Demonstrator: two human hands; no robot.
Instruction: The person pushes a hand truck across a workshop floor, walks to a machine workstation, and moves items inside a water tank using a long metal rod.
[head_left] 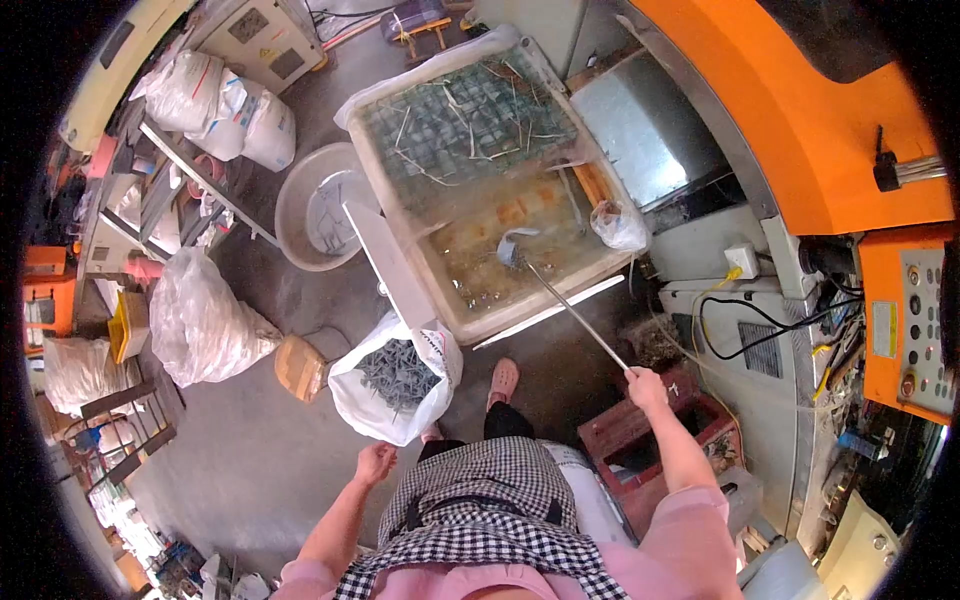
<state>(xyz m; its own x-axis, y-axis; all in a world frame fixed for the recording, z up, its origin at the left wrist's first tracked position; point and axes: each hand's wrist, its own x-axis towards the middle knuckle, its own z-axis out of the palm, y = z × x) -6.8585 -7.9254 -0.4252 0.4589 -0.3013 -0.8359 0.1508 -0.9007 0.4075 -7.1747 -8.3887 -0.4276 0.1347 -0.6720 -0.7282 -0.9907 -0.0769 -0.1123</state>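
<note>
Progress (judged): partial; the crinkled white sack (380, 428), 11 o'clock, was well filled with spiky grey pieces (398, 375), while pale strips (455, 108) lay in the murky tub (500, 320), 12 o'clock. Right hand (648, 388): grip closed round a slim, straight rod (585, 323). Left hand (376, 463), 10 o'clock: curled, contents undeterminable.

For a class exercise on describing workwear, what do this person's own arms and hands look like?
Loose, plain pink sleeves leave most of both forearms uncovered. The left hand and right hand are bare, with no gloves; finer details are too small to tell.
</note>
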